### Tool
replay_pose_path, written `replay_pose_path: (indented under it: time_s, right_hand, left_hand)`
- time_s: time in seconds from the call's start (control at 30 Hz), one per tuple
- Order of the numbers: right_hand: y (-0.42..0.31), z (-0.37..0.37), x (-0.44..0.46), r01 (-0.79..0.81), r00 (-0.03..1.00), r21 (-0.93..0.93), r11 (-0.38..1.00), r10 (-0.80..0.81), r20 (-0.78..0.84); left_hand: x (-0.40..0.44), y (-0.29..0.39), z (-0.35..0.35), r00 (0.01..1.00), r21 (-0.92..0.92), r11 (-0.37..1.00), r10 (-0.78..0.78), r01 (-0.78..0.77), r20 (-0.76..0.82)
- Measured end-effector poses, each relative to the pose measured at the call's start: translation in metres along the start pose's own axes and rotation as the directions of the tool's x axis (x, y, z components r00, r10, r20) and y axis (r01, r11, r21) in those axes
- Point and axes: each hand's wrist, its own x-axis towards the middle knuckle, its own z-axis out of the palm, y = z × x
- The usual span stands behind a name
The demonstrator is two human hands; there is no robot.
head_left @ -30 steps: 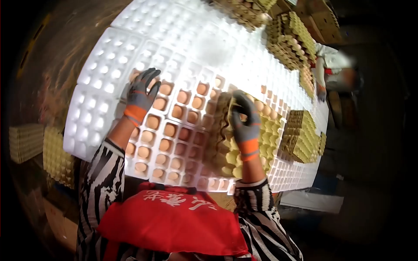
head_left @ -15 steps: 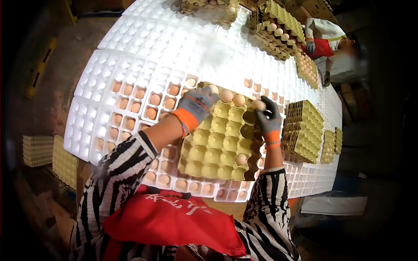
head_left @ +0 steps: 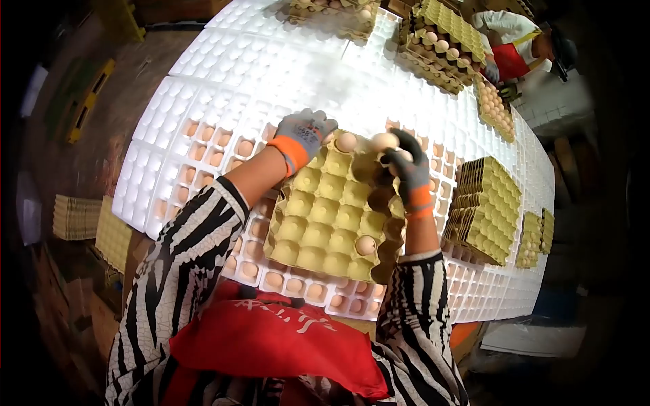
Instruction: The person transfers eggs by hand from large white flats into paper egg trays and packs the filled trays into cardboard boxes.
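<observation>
A yellow pulp egg tray (head_left: 318, 216) lies on white foam trays in front of me. One egg (head_left: 365, 245) sits near its lower right corner, and another egg (head_left: 347, 142) is in its top row. My right hand (head_left: 412, 172), in a grey and orange glove, is closed around eggs (head_left: 385, 141) over the tray's upper right corner; at least two show. My left hand (head_left: 305, 139), gloved alike, is at the upper left corner with fingers curled down. An egg (head_left: 328, 139) peeks out beside its fingers; whether the hand grips something is hidden.
White foam trays (head_left: 183, 101) spread across the table, several cells holding brown eggs. Stacked pulp trays (head_left: 484, 210) stand at right, and egg-filled stacks (head_left: 443, 47) at the back. A co-worker (head_left: 514, 47) in a red apron is at the far right. More pulp trays (head_left: 81, 216) stand at left.
My right hand has moved slightly left and now holds a second egg, while the top row shows fewer eggs. My left hand has shifted slightly up and left. The co-worker's arms have moved.
</observation>
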Motion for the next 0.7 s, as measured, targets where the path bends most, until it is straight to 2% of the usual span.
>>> replay_pose_path:
  time_s: [0.03,0.07,0.1,0.13,0.17,0.2,0.23,0.27,0.33,0.4,0.43,0.47,0.5,0.53,0.57,0.6,0.63,0.67,0.7]
  right_hand:
    - [-0.008,-0.004,-0.006,0.008,0.997,0.245,0.969,-0.026,0.070]
    - [-0.019,-0.004,-0.012,-0.006,0.989,0.476,0.879,-0.065,0.132]
    - [-0.024,0.001,-0.012,0.011,0.990,0.414,0.910,-0.068,0.123]
    - [-0.028,0.005,-0.007,-0.028,0.988,0.218,0.976,-0.006,0.155]
    - [-0.020,0.011,0.007,0.264,0.954,-0.117,0.957,-0.242,0.174]
    - [-0.011,0.020,0.019,0.521,0.853,-0.410,0.749,-0.442,0.276]
    - [-0.028,0.039,0.010,0.462,0.884,-0.638,0.616,-0.382,0.272]
    - [-0.018,0.049,0.014,0.449,0.871,-0.811,0.374,-0.386,0.305]
    - [-0.032,0.065,0.020,0.286,0.957,-0.919,0.272,-0.039,0.286]
    - [-0.024,0.059,0.016,0.305,0.943,-0.874,0.379,-0.251,0.221]
    - [-0.021,0.050,0.016,0.361,0.919,-0.797,0.484,-0.331,0.216]
    - [-0.022,0.047,0.012,0.413,0.894,-0.708,0.573,-0.404,0.195]
    - [-0.042,0.063,-0.005,0.232,0.970,-0.561,0.794,-0.229,0.077]
    - [-0.059,0.078,-0.023,0.008,1.000,-0.371,0.929,-0.012,-0.008]
    - [-0.034,0.081,-0.026,0.405,0.913,-0.405,0.820,-0.382,0.141]
    - [-0.044,0.105,-0.047,0.425,0.905,-0.409,0.808,-0.359,0.230]
    - [-0.050,0.145,-0.068,0.466,0.857,-0.153,0.871,-0.402,0.323]
    - [-0.060,0.174,-0.086,0.423,0.841,-0.222,0.879,-0.290,0.457]
    - [-0.047,0.207,-0.099,0.516,0.781,-0.193,0.835,-0.365,0.507]
  left_hand:
    - [-0.001,-0.003,0.001,0.999,-0.075,0.997,0.011,-0.015,-0.053]
    - [-0.004,-0.006,0.003,0.994,-0.148,0.988,0.018,-0.034,-0.105]
    - [-0.007,-0.010,0.004,0.987,-0.217,0.975,0.021,-0.055,-0.158]
    - [-0.013,-0.013,0.001,0.974,-0.360,0.932,-0.041,-0.043,-0.224]
    - [-0.023,-0.014,-0.004,0.954,-0.496,0.867,-0.114,-0.040,-0.276]
    - [-0.033,-0.019,-0.007,0.927,-0.619,0.784,-0.202,-0.040,-0.315]
    - [-0.045,-0.030,-0.007,0.920,-0.748,0.659,-0.244,-0.076,-0.308]
    - [-0.062,-0.045,-0.009,0.909,-0.848,0.519,-0.296,-0.106,-0.294]
    - [-0.105,-0.080,-0.014,0.853,-0.873,0.477,-0.410,-0.100,-0.322]
    - [-0.164,-0.124,-0.012,0.756,-0.914,0.399,-0.578,-0.069,-0.309]
    - [-0.197,-0.146,-0.014,0.700,-0.932,0.356,-0.648,-0.072,-0.302]
    - [-0.236,-0.167,-0.019,0.638,-0.837,0.536,-0.683,0.106,-0.357]
    - [-0.271,-0.181,-0.012,0.583,-0.902,0.406,-0.772,0.149,-0.251]
    - [-0.304,-0.194,-0.003,0.542,-0.913,0.350,-0.819,0.207,-0.191]
    - [-0.333,-0.205,0.008,0.500,-0.921,0.292,-0.856,0.259,-0.130]
    - [-0.353,-0.212,0.024,0.508,-0.877,0.386,-0.837,0.287,-0.203]
    - [-0.373,-0.219,0.041,0.512,-0.822,0.475,-0.814,0.315,-0.274]
    - [-0.380,-0.215,0.051,0.522,-0.828,0.486,-0.801,0.280,-0.294]
    - [-0.388,-0.212,0.061,0.531,-0.832,0.497,-0.787,0.245,-0.314]
